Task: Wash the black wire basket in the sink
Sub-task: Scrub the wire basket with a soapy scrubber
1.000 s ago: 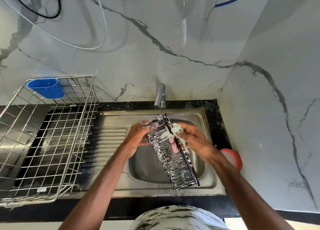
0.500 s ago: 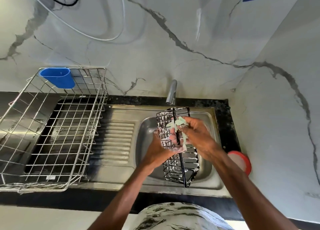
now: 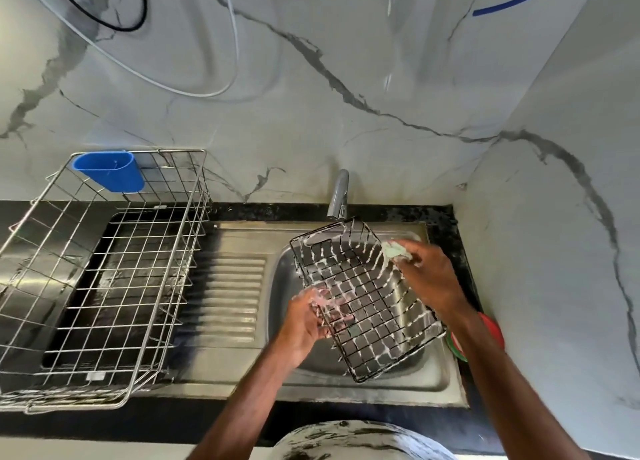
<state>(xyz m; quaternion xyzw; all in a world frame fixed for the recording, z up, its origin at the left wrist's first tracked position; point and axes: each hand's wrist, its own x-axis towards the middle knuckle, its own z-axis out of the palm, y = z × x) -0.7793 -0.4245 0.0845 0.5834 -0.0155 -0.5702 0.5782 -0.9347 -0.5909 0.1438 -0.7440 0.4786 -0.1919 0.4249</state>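
The black wire basket [image 3: 367,296], streaked with white suds, is held tilted over the steel sink bowl [image 3: 284,279], its open grid facing up. My left hand [image 3: 304,324] grips its left long side, fingers curled through the wires. My right hand [image 3: 429,279] reaches over the basket's right side and pinches a pale green cloth [image 3: 394,251] against the upper right rim. The tap [image 3: 339,196] stands just behind the basket; no water stream is visible.
A large silver wire dish rack [image 3: 104,286] with a blue plastic cup [image 3: 110,170] hooked on its back sits on the left counter. The ribbed drainboard [image 3: 228,296] lies between rack and bowl. A red-rimmed round container [image 3: 491,331] sits right of the sink by the marble wall.
The basket has turned from edge-on to flat, grid facing up. My right hand with the cloth slid to the upper right rim; my left hand shifted to the left side.
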